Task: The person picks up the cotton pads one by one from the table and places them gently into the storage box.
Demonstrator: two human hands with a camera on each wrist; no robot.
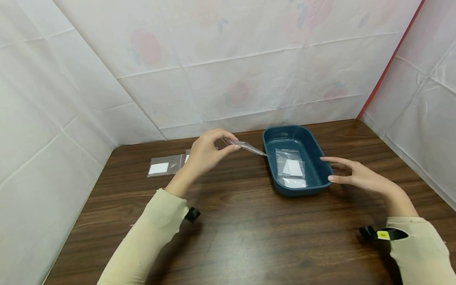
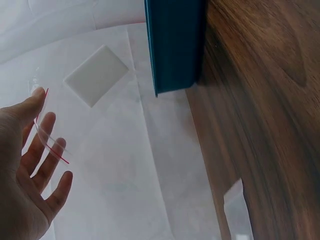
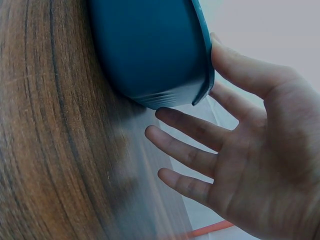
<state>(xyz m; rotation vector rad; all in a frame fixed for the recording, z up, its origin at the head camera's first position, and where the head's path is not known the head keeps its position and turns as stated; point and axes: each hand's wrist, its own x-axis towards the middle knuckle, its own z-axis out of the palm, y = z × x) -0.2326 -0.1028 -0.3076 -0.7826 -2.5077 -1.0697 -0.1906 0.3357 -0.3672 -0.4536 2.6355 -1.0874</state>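
My left hand [image 1: 204, 152] pinches a clear zip bag [image 1: 251, 148] between thumb and fingers, its far corner reaching the left rim of the blue plastic basin [image 1: 290, 191]. In the left wrist view, a white square piece [image 2: 96, 76] shows inside that bag, and a red zip line crosses near the fingers. On the other side, my right hand [image 1: 360, 176] touches the basin's right rim with thumb and index finger. Its other fingers are spread and nearly straight beside the outer wall [image 3: 150, 55]. Several clear bags with white pieces [image 1: 293, 168] lie overlapping inside the basin.
To the left, a clear zip bag with a white piece [image 1: 165, 165] lies on the brown wood-grain table [image 1: 231, 221]. Another bag [image 1: 187, 155] beside it is partly hidden by my left hand. White patterned sheeting [image 1: 213, 79] stands behind the table and at both sides.
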